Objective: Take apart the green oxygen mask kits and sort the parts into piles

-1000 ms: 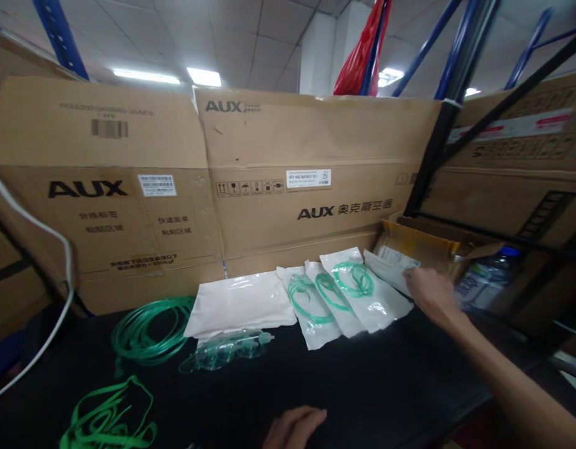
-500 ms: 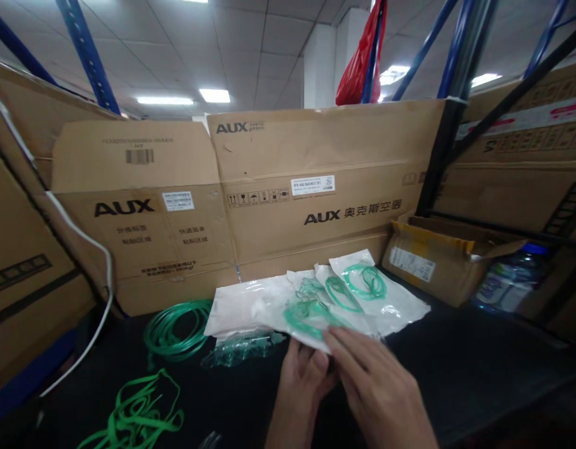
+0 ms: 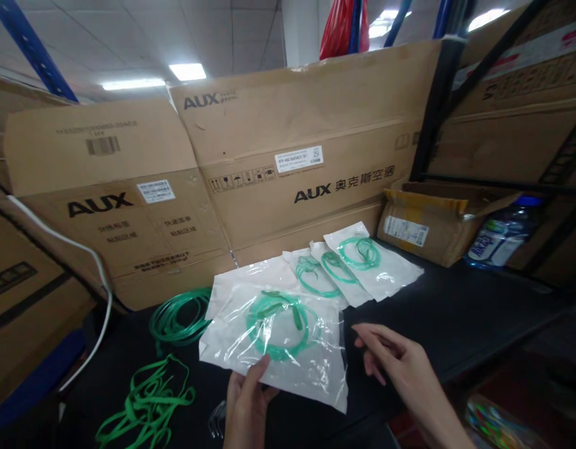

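My left hand grips the near edge of a clear-fronted white pouch, thumb on top and fingers underneath. Coiled green tubing shows through its film. To the right of the pouch, my right hand is apart from it, fingers loosely bent and spread, holding nothing. Behind lie several similar pouches with green tubing inside, the rightmost pouch nearest the open carton. A bundle of loose green tubing rests left of the held pouch. Nearer me is a tangle of flat green straps.
Large cardboard boxes stand as a wall at the back. At right are a small open carton and a blue-capped bottle. A white cable hangs at left. Small metallic strips lie beside my left wrist.
The pouch has moved left and nearer, its clear face now tilted toward me. My right hand has come off it and moved right. The camera view has tipped down.
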A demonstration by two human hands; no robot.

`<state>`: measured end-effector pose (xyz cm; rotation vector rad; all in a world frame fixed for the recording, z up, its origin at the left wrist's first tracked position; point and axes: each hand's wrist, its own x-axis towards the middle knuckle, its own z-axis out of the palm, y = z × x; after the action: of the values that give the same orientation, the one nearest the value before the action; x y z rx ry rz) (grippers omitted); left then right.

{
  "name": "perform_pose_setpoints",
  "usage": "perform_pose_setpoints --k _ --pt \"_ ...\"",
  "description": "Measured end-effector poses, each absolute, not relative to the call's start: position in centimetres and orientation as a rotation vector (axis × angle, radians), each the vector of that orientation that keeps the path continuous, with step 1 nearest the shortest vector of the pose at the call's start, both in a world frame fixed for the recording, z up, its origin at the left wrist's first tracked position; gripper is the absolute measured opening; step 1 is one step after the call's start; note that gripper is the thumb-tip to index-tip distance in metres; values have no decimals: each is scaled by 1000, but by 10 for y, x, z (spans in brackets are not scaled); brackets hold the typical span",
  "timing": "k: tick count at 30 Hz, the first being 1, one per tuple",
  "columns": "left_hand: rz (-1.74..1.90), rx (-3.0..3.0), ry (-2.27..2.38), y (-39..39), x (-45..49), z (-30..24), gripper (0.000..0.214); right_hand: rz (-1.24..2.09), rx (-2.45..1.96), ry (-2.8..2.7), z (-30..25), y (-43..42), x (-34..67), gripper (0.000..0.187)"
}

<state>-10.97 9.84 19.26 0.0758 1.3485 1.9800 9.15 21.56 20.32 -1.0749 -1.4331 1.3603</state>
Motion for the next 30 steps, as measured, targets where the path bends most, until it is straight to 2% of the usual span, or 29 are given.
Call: perform_pose_setpoints --k 2,6,10,13,17,20,22,25,27,30 --pt "1986 95 1351 96 -109 193 42 1482 -1089 -1417 195 222 86 62" --pt "1963 129 1351 88 -108 188 48 1684 -1073 -1410 184 224 69 50" --pt "1933 109 1373 82 -108 186 52 1911 -958 -1365 181 219 54 58" --pt "1888 150 1408 82 -111 191 54 2038 -896 -1284 180 216 47 55" --pt "1832 277 1521 81 -118 201 55 2088 -942 -1185 178 216 44 51" --pt "1816 159 1576 79 -126 202 58 2077 -1017 -1148 177 218 49 53" --pt "1814 103 1616 77 -132 200 59 2064 -1026 -1199 179 221 56 58" --pt "1855 132 1669 74 -149 205 59 2062 -947 -1376 187 226 71 55" --pt "1922 149 1710 75 -166 215 53 2046 -951 -1433 191 231 85 53" --pt "2048 120 1817 88 -197 235 26 2001 -1015 -1420 187 240 111 56"
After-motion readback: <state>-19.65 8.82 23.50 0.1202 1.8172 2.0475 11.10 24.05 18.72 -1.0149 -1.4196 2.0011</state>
